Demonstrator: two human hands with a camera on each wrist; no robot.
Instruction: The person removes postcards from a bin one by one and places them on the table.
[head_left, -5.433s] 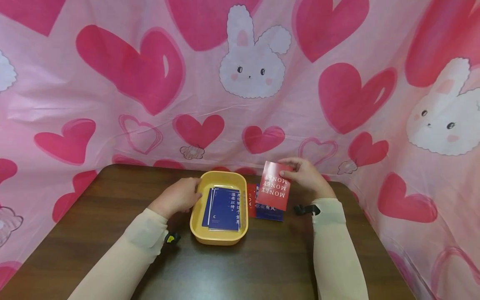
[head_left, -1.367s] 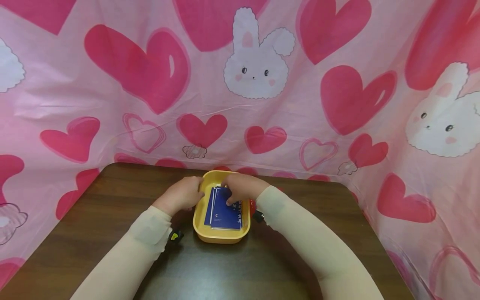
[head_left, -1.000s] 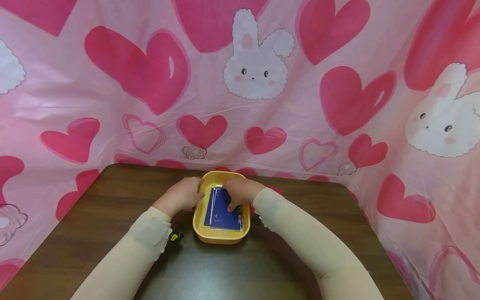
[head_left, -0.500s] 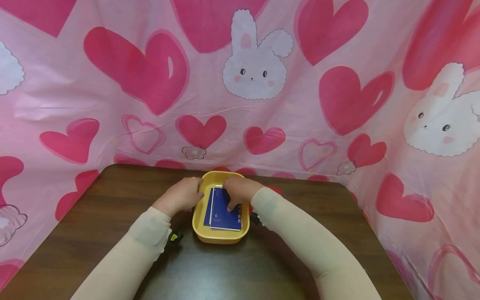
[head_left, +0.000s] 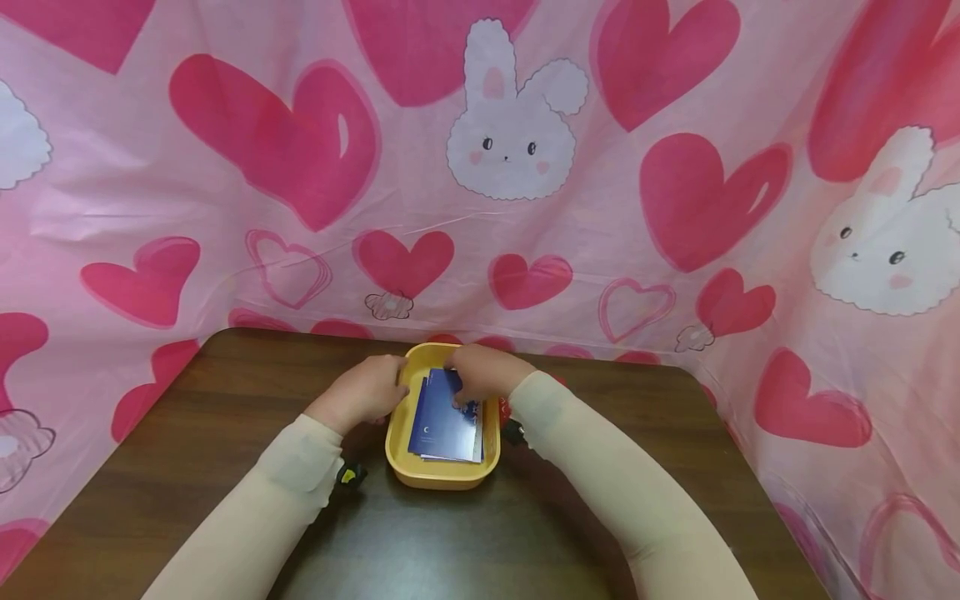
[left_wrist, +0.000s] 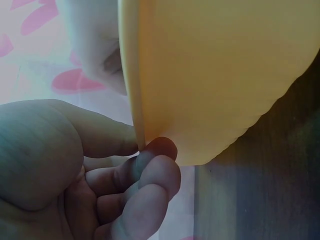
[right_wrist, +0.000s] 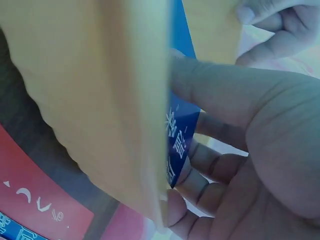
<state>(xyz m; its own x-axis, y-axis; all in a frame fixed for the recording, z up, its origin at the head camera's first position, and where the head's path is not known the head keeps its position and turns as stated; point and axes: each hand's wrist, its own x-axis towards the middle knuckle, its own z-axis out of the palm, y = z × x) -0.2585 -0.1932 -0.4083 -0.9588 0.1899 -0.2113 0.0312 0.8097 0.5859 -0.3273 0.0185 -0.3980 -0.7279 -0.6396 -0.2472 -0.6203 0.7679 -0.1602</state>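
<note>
Left hand [head_left: 365, 390] pinched the yellow tray [head_left: 442, 481] by its 10 o'clock rim, likely to stop sliding. Right hand [head_left: 491, 375] pinched a blue card [head_left: 441, 417] inside it near the 1 o'clock corner, thumb over, presumably for control. Red card [right_wrist: 45, 192] lay outside, 3 o'clock.

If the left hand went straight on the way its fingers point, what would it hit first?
The left hand pinches the rim of the yellow tray, so that comes first. Past it, probably the right hand, which holds the top blue card; depth is hard to judge.
</note>
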